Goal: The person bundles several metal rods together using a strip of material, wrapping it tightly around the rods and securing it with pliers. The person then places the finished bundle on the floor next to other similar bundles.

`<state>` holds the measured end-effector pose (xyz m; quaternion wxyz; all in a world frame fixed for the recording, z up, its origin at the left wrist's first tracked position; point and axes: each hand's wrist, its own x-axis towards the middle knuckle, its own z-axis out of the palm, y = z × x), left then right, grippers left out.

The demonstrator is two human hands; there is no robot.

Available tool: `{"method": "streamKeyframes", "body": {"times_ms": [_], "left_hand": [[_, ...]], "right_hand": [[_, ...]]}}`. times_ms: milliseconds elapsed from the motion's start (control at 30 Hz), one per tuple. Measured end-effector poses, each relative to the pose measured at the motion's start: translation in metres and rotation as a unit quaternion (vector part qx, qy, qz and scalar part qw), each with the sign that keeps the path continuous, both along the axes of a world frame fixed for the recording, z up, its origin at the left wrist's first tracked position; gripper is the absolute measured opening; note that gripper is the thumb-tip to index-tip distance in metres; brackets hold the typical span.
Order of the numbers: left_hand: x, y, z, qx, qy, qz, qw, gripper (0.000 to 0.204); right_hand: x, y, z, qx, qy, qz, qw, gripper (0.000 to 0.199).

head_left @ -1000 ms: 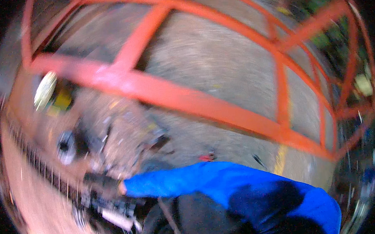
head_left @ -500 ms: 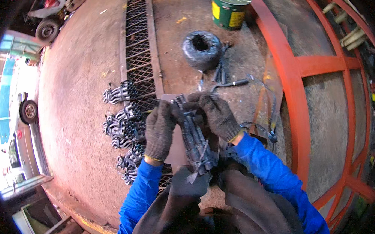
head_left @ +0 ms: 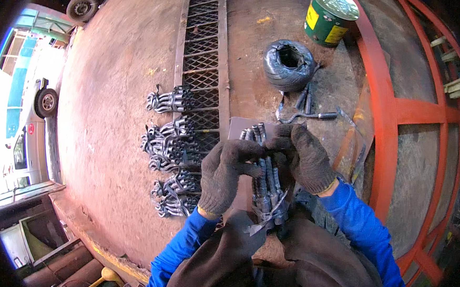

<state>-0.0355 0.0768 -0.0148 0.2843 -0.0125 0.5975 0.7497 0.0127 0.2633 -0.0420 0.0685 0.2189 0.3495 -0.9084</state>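
A bundle of dark metal rods (head_left: 267, 188) stands out from between my knees, with black plastic twine (head_left: 273, 210) knotted around its near end. My left hand (head_left: 221, 170), in a dark knit glove, bends its fingers over the far part of the bundle from the left. On the other side my right hand (head_left: 309, 159), gloved alike, has its fingertips pinched together at the rods. What sits in the fingers of both hands is hidden. Beyond them lies a roll of black plastic twine (head_left: 289, 74), with several loose bent rods (head_left: 312, 115) beside it.
Tied bundles of bent rods (head_left: 169, 142) lie on the floor at left, by a metal floor grate (head_left: 201, 56). A green bucket (head_left: 333, 19) stands at far right, beside a red steel frame (head_left: 382, 134). A parked vehicle (head_left: 32, 134) shows at the left edge.
The view has shifted, so the surroundings sit further right. My left hand has moved from beside the bundle to across it, while my right hand stays at its far end.
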Motion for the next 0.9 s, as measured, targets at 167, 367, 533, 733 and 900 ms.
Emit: {"method": "streamKeyframes", "body": {"times_ms": [167, 367, 533, 733, 900], "left_hand": [[-0.013, -0.002, -0.018, 0.079, -0.084, -0.024, 0.993, 0.043], [-0.038, 0.002, 0.003, 0.003, -0.133, -0.135, 0.982, 0.032], [-0.036, -0.004, 0.006, 0.057, -0.271, -0.049, 0.96, 0.033], [-0.048, -0.012, 0.014, -0.034, -0.234, -0.196, 0.952, 0.041], [-0.043, -0.019, 0.002, -0.045, 0.014, -0.348, 0.936, 0.038]], "right_hand": [[-0.023, 0.005, 0.004, -0.009, 0.043, 0.057, 0.997, 0.043], [-0.041, 0.043, 0.0, 0.041, 0.042, 0.315, 0.947, 0.037], [-0.042, 0.038, -0.006, 0.116, 0.094, 0.301, 0.942, 0.038], [-0.044, 0.044, -0.009, 0.038, 0.073, 0.428, 0.9, 0.021], [-0.083, 0.045, 0.012, 0.125, 0.209, 0.561, 0.791, 0.028]]}}
